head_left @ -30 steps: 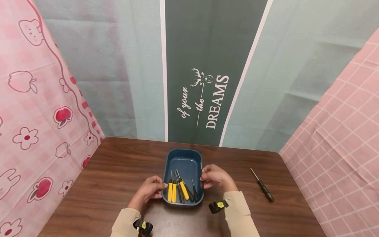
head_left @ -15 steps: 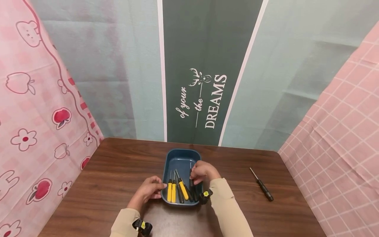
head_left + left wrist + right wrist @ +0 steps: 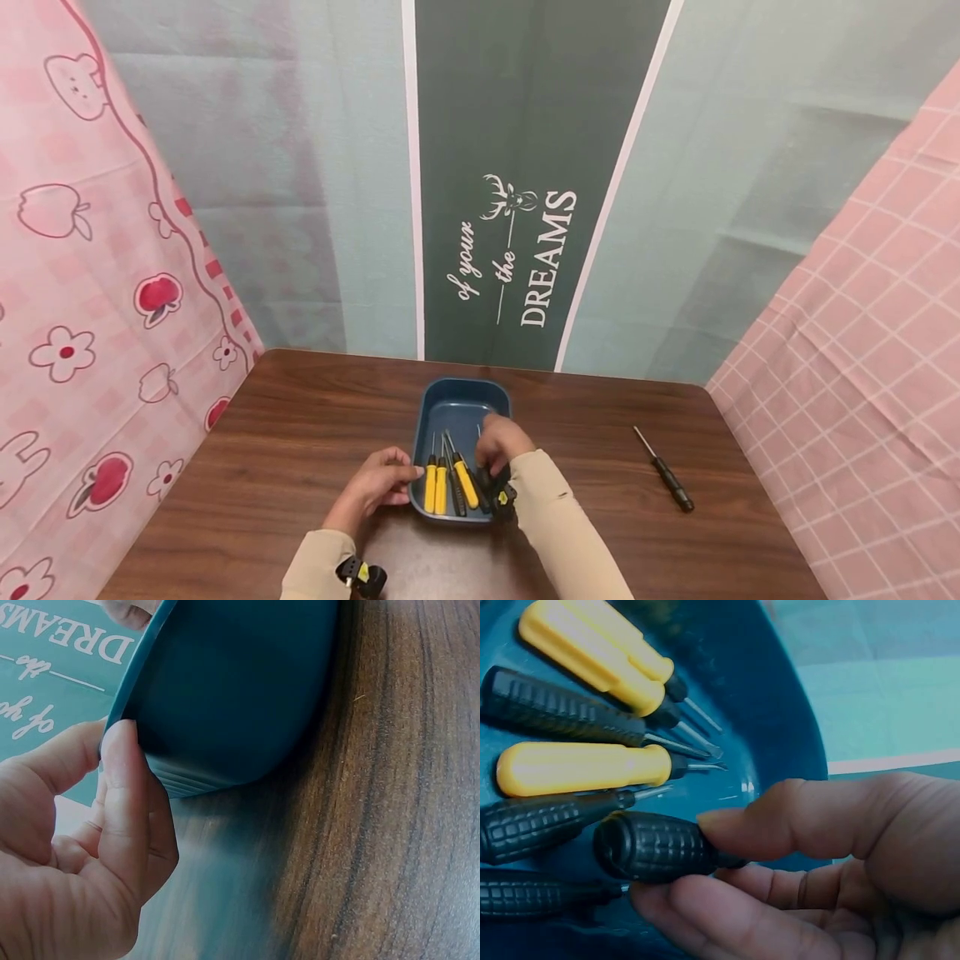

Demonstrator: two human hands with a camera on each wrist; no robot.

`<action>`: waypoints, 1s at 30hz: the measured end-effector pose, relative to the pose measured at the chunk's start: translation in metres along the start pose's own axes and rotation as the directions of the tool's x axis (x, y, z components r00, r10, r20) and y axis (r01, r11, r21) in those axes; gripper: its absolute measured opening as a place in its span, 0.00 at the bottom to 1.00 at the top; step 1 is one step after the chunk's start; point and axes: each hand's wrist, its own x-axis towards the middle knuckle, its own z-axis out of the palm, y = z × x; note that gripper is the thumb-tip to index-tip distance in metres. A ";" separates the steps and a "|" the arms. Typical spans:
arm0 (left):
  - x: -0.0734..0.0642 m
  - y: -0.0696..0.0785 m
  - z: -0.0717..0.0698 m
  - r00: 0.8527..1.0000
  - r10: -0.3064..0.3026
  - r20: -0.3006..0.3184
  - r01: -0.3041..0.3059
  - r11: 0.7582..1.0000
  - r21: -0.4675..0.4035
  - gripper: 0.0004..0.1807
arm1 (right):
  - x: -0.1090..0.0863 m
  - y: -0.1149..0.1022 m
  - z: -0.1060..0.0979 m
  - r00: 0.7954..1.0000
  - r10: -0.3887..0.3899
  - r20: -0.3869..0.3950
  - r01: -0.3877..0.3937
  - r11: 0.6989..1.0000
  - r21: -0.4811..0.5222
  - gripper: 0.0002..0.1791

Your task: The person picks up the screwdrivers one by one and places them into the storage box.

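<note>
A deep blue tray [image 3: 461,392] sits on the table, several screwdrivers lying side by side in its near half. My left hand [image 3: 386,477] pinches the tray's left rim, thumb on top and fingers against the outer wall, as the left wrist view shows. Inside the tray's right side, my right hand [image 3: 501,442] holds a black-handled screwdriver [image 3: 656,846] between thumb and fingers; its shaft is mostly hidden by the fingers. Beside it lie yellow-handled screwdrivers [image 3: 585,769] and other black-handled screwdrivers [image 3: 547,892].
Another black screwdriver [image 3: 665,472] with a silver shaft lies on the brown wooden table [image 3: 585,417], to the right of the tray. A grey-green curtain [image 3: 375,208] hangs behind, with pink cloths [image 3: 885,308] at both sides.
My right hand has carried the black screwdriver from the tray's right rim inward and down, over the tray floor. My left hand has stayed at the left rim.
</note>
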 end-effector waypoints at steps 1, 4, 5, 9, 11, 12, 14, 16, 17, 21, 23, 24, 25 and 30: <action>0.000 0.000 0.000 1.000 -0.001 0.002 0.001 1.000 0.002 0.12 | -0.001 0.000 0.001 1.000 -0.002 -0.002 0.002 1.000 -0.008 0.08; 0.001 0.000 0.000 1.000 -0.006 0.002 0.006 1.000 0.001 0.12 | -0.001 0.000 0.003 1.000 -0.007 0.000 0.007 1.000 -0.019 0.06; 0.001 0.000 0.000 1.000 -0.004 0.002 0.004 1.000 0.000 0.12 | -0.002 0.000 0.003 1.000 -0.012 0.002 0.013 1.000 -0.022 0.06; 0.002 0.001 0.000 1.000 -0.001 -0.001 0.001 1.000 -0.006 0.12 | -0.003 -0.002 0.001 0.999 -0.020 0.026 0.020 1.000 -0.016 0.06; 0.002 0.001 -0.001 1.000 0.001 0.001 -0.001 1.000 -0.007 0.11 | -0.005 -0.002 0.000 0.999 -0.021 0.025 0.021 1.000 0.000 0.07; 0.002 0.001 -0.001 1.000 -0.001 0.002 0.001 1.000 -0.007 0.11 | -0.005 -0.002 0.000 0.999 -0.028 0.023 0.028 1.000 0.006 0.08; 0.001 0.001 -0.001 1.000 0.002 0.005 -0.002 1.000 -0.009 0.12 | -0.008 -0.003 0.001 0.997 -0.080 0.004 0.080 0.997 -0.006 0.08; 0.000 0.000 -0.001 1.000 0.002 0.012 -0.002 1.000 -0.011 0.12 | -0.014 -0.004 0.001 0.986 -0.166 -0.012 0.165 0.984 -0.073 0.09; 0.000 0.000 -0.001 1.000 0.002 0.015 -0.002 1.000 -0.011 0.12 | -0.017 -0.005 0.002 0.976 -0.217 -0.014 0.214 0.970 -0.120 0.09; -0.002 0.001 -0.001 1.000 0.011 0.018 -0.011 1.000 -0.011 0.12 | -0.030 -0.012 0.002 0.933 -0.360 0.020 0.349 0.886 -0.306 0.20; -0.002 0.002 -0.001 1.000 0.015 0.014 -0.015 1.000 -0.010 0.12 | -0.035 -0.014 0.002 0.924 -0.379 0.042 0.369 0.858 -0.358 0.23; -0.002 0.002 -0.001 1.000 0.015 0.011 -0.015 1.000 -0.008 0.12 | -0.036 -0.014 0.003 0.923 -0.383 0.046 0.371 0.849 -0.377 0.24; -0.002 0.002 -0.001 1.000 0.015 0.008 -0.015 1.000 -0.004 0.11 | -0.036 -0.014 0.003 0.923 -0.382 0.048 0.369 0.843 -0.390 0.24; 0.001 -0.001 0.000 1.000 0.015 0.002 -0.015 1.000 0.011 0.10 | -0.036 -0.012 0.006 0.925 -0.377 0.039 0.359 0.836 -0.415 0.24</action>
